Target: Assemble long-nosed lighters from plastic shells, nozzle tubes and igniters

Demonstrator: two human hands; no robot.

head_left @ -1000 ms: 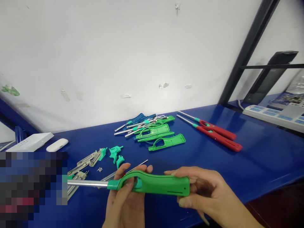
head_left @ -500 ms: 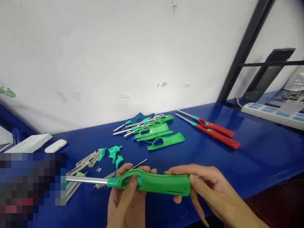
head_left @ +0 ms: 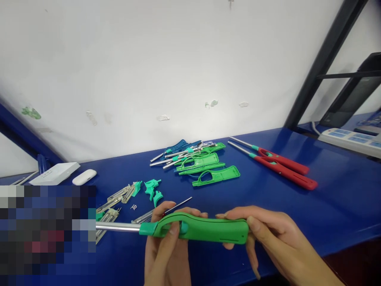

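A green long-nosed lighter (head_left: 214, 229) lies level between my two hands, its metal tube pointing left. My left hand (head_left: 166, 246) is closed round it at the trigger opening, the thumb on the teal trigger and the fingers behind the body. The fingers of my right hand (head_left: 274, 234) grip the handle's right end, thumb at the tip. Beyond my left hand, a thin metal rod, perhaps a screwdriver (head_left: 177, 204), sticks out, its near end mostly hidden. Loose teal trigger pieces (head_left: 152, 188) and clear fuel tanks (head_left: 114, 200) rest on the blue table.
Green casing halves (head_left: 218, 176), metal tubes and blue casings (head_left: 178, 146) are heaped near the wall. Two red lighters (head_left: 285, 171) lie at the right. A white box (head_left: 55, 173) and a white earphone case (head_left: 84, 177) stand left; a power strip (head_left: 351, 140) lies far right.
The view has swung slightly left, so everything appears farther right. Both hands keep the same hold on the green lighter.
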